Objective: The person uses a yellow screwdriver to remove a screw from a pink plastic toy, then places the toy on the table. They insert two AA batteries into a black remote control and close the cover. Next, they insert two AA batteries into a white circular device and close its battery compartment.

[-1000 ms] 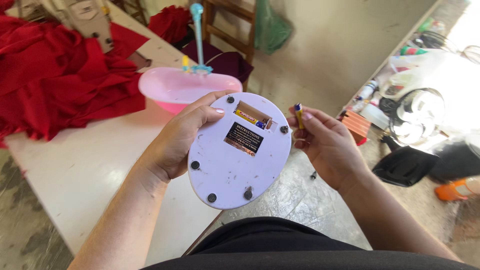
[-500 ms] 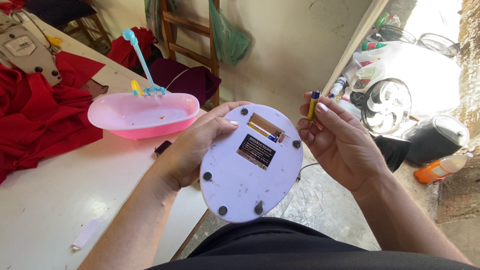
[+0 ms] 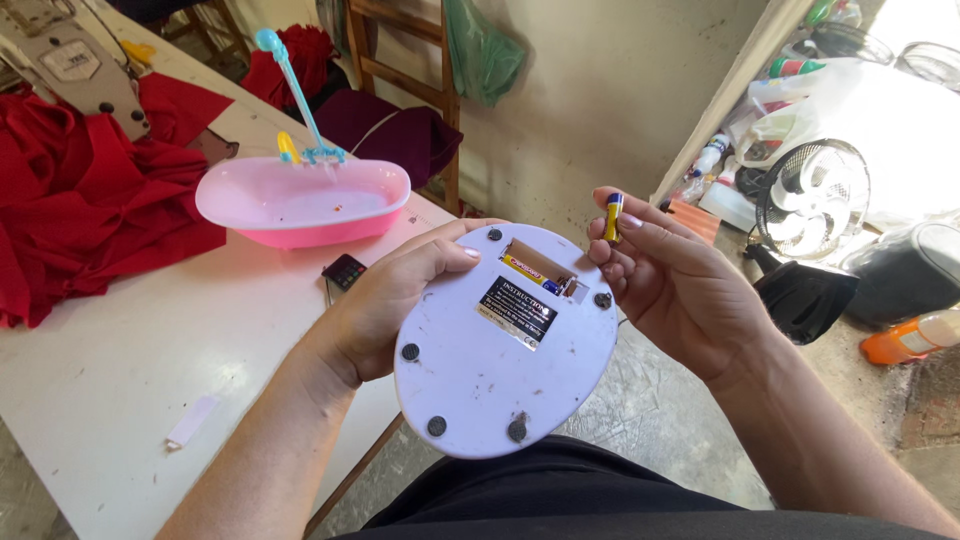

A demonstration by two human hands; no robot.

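An oval white base [image 3: 505,345] is gripped underside-up by the left hand [image 3: 385,305], long axis running 1 to 7 o'clock; a black rectangular label [image 3: 517,312] sits below its open battery slot [image 3: 535,270]. A small yellow-and-blue battery [image 3: 613,217] is pinched upright in the right hand [image 3: 675,285] fingertips, at 2 o'clock of the base. A pink toy bathtub [image 3: 300,205] rests on the white table [image 3: 120,380] at 10 o'clock.

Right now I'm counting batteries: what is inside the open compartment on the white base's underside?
One battery lies along the far side of the open compartment in the white base; the slot beside it looks vacant. The right hand pinches another battery outside. The contacts are too small to see.
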